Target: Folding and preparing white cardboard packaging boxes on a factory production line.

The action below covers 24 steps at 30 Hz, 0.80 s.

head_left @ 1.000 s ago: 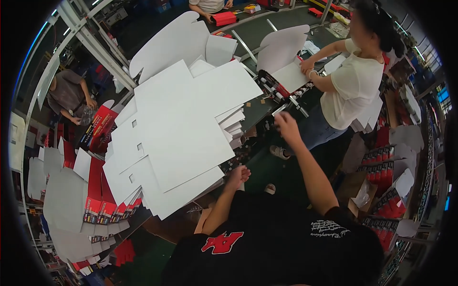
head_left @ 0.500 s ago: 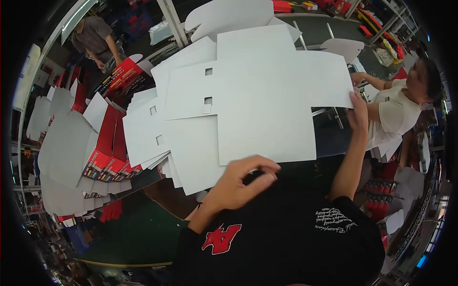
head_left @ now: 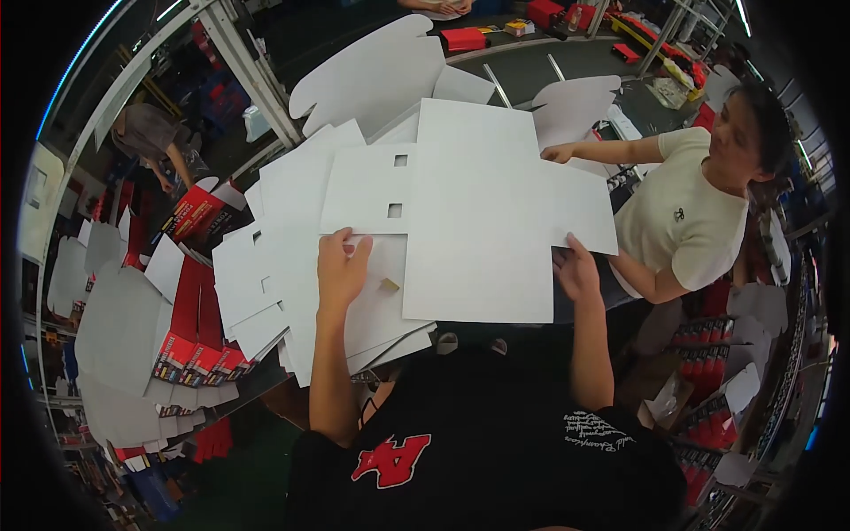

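Note:
A large white cardboard blank (head_left: 478,212) with side flaps lies tilted over a stack of similar sheets. Its left flap has two small square holes. My right hand (head_left: 578,273) grips the lower edge of the right flap, thumb on top and fingers underneath. At the lower edge of the left flap is my left hand (head_left: 343,273), its fingertips touching the edge and its thumb held apart. Close to it, a small tan square of card (head_left: 390,285) shows against the sheet below.
Loose white sheets (head_left: 248,281) fan out at left, beside red printed boxes (head_left: 197,358). A co-worker in a cream shirt (head_left: 686,203) stands at right, arms reaching near the blank's right flap. Behind stands a curved grey-white sheet (head_left: 376,75). A metal post (head_left: 252,75) rises at far left.
My left hand has moved up to the left flap. The blank has shifted down within the view. A small tan square has appeared below that flap. My right hand still holds the right flap.

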Available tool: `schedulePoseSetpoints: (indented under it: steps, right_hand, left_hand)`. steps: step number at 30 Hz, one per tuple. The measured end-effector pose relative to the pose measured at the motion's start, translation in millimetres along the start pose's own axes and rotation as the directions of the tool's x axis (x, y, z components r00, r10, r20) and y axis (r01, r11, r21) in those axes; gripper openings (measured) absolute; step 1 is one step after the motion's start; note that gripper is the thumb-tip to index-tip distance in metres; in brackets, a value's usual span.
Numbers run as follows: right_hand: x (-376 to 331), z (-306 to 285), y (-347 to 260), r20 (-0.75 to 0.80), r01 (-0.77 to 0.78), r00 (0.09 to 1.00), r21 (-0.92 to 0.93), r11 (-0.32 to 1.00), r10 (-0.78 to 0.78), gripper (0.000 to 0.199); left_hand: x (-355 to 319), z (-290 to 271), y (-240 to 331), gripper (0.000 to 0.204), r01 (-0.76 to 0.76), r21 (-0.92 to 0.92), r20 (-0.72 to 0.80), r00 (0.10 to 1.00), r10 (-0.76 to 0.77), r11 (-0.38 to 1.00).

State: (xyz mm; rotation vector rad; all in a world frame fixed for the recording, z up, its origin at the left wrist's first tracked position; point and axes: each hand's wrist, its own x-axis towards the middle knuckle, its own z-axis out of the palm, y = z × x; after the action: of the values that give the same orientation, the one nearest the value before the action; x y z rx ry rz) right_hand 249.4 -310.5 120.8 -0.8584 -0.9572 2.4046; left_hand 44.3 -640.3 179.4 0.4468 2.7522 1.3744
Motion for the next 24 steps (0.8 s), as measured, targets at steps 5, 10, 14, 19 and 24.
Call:
schedulePoseSetpoints:
  steps: [5,10,14,19,24]
  right_hand:
    - [-10,34,-12,-0.003,0.159,0.987,-0.138,0.978,-0.161,0.045]
    - [-18,37,-37,-0.063,0.261,0.962,-0.051,0.964,-0.264,0.045]
    - [-17,38,-31,0.003,0.235,0.972,-0.070,0.969,-0.235,0.038]
    - [-38,73,-26,0.107,0.305,0.946,0.013,0.952,-0.305,0.034]
    - [-53,126,-26,0.198,0.163,0.967,-0.010,0.987,-0.158,0.037]
  left_hand:
    - [-25,14,14,0.040,-0.129,-0.005,0.046,0.991,0.129,0.992]
    - [-55,26,33,0.040,-0.351,0.178,0.093,0.936,0.339,0.919]
    - [-67,40,33,0.032,-0.403,0.365,-0.010,0.900,0.436,0.840]
    - [-71,30,25,0.030,-0.375,0.167,-0.054,0.920,0.388,0.912]
    - [-72,-21,13,0.022,0.030,-0.494,-0.074,0.994,-0.076,0.869]
